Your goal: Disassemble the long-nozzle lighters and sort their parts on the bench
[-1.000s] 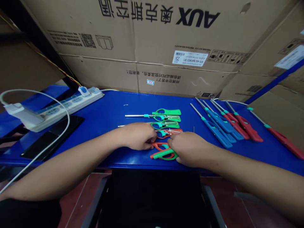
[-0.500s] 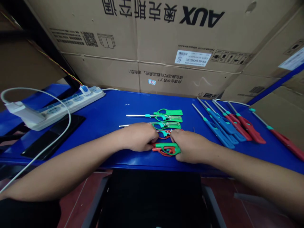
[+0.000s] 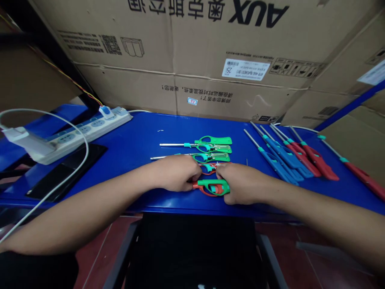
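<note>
Both my hands meet over a lighter handle near the front edge of the blue table [image 3: 141,136]. My left hand [image 3: 176,173] is closed on the red end of the piece. My right hand [image 3: 240,184] is closed on a green handle shell [image 3: 212,186], pressed flat onto the red handle half beneath it. Just behind my hands lie three green long-nosed lighters [image 3: 210,147] in a row, metal tubes pointing left, with a partly assembled red one [image 3: 207,167] showing between my hands.
Several blue and red long-nosed lighters [image 3: 288,156] lie at the right of the table. A white power strip [image 3: 75,132] with a cable and a dark phone [image 3: 63,170] are at the left. Large cardboard boxes [image 3: 210,52] stand behind. A dark chair seat lies below the table edge.
My right hand has turned the green shell from a tilted position to level and set it on the red half. Both hands moved slightly closer together.
</note>
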